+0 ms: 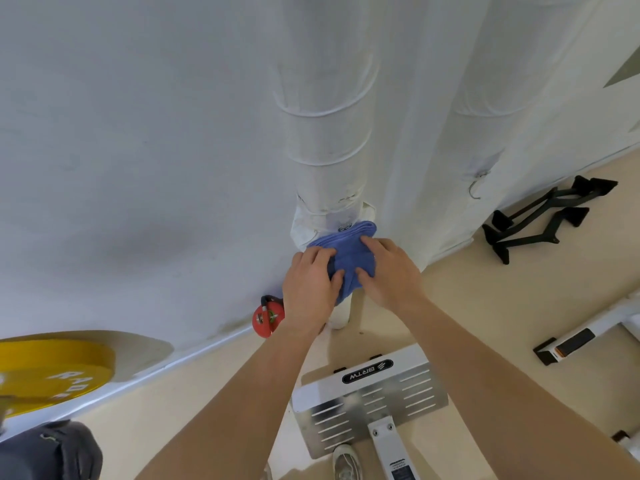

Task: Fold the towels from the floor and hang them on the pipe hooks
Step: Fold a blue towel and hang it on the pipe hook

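The blue towel (pixel 349 258) is sitting folded into a thick bundle against the lower part of the left wrapped pipe (pixel 325 140), just under a small metal hook (pixel 344 227) on that pipe. Whether the towel is hanging on the hook cannot be told, since the cloth's upper edge is covering the spot.

The left hand (pixel 310 285) is holding the towel's left side; its grip is closed, with the fingers curling over the top of the cloth and the thumb pressing into the front. The right hand (pixel 388 271) is holding the right side the same way, fingers bending over the upper fold and the thumb pinching in from below. The two thumbs are lying near each other on the front of the bundle.

To the right, a second wrapped pipe (pixel 485 98) is carrying a bare wire hook (pixel 476 188), well apart from the towel.

On the beige floor (pixel 485 306), a red object with a black handle (pixel 266 320) is standing at the foot of the white wall (pixel 138 168), just left of the left wrist. A yellow weight plate (pixel 52 372) is lying at the near left, black cable handles (pixel 547 220) at the far right, and a white machine footplate (pixel 370 393) between the forearms, with a pale shoe (pixel 346 460) at its near edge.
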Motion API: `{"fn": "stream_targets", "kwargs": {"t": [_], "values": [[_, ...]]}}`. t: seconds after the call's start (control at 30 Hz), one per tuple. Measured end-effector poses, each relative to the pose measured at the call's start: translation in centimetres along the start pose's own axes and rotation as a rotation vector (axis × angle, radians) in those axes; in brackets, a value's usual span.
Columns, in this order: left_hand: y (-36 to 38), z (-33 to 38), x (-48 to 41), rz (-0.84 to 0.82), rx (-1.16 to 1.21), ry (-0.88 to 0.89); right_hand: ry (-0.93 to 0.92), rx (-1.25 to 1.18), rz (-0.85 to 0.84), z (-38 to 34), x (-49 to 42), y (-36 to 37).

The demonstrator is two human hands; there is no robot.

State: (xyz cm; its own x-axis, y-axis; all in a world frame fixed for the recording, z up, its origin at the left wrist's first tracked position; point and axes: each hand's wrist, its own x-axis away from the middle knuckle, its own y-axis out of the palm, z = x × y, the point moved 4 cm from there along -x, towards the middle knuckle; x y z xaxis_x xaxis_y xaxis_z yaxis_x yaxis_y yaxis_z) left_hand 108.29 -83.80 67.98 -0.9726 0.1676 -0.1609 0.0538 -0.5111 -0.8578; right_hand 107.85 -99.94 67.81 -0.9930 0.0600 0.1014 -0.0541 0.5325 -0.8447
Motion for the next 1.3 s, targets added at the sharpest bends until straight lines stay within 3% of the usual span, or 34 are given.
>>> {"fn": "stream_targets", "kwargs": {"t": [0.13,0.3,0.5,0.7,0.9,1.3], "values": [[-1.2,0.8,0.7,-0.015,0.045,-0.055,0.006,-0.038,0.058,-0.4,0.8,-1.6],[-1.2,1.8,1.0,0.040,0.014,0.055,-0.075,-0.007,0.149,-0.8,1.2,-2.2],[0.3,2.0,0.2,0.018,-0.095,0.135,-0.086,0.040,0.013,-0.7,0.5,-0.2],[0.9,1.3,-0.4,-0.007,-0.155,0.135,-0.046,0.018,-0.020,-0.3,-0.4,0.4],[-0.4,1.9,-1.0,-0.150,-0.194,0.131,-0.068,0.143,-0.127,-0.5,-0.8,-1.0],[-2.3,1.8,-0.4,-0.106,-0.077,0.072,-0.118,0.092,0.042,-1.0,-0.1,-3.1]]}}
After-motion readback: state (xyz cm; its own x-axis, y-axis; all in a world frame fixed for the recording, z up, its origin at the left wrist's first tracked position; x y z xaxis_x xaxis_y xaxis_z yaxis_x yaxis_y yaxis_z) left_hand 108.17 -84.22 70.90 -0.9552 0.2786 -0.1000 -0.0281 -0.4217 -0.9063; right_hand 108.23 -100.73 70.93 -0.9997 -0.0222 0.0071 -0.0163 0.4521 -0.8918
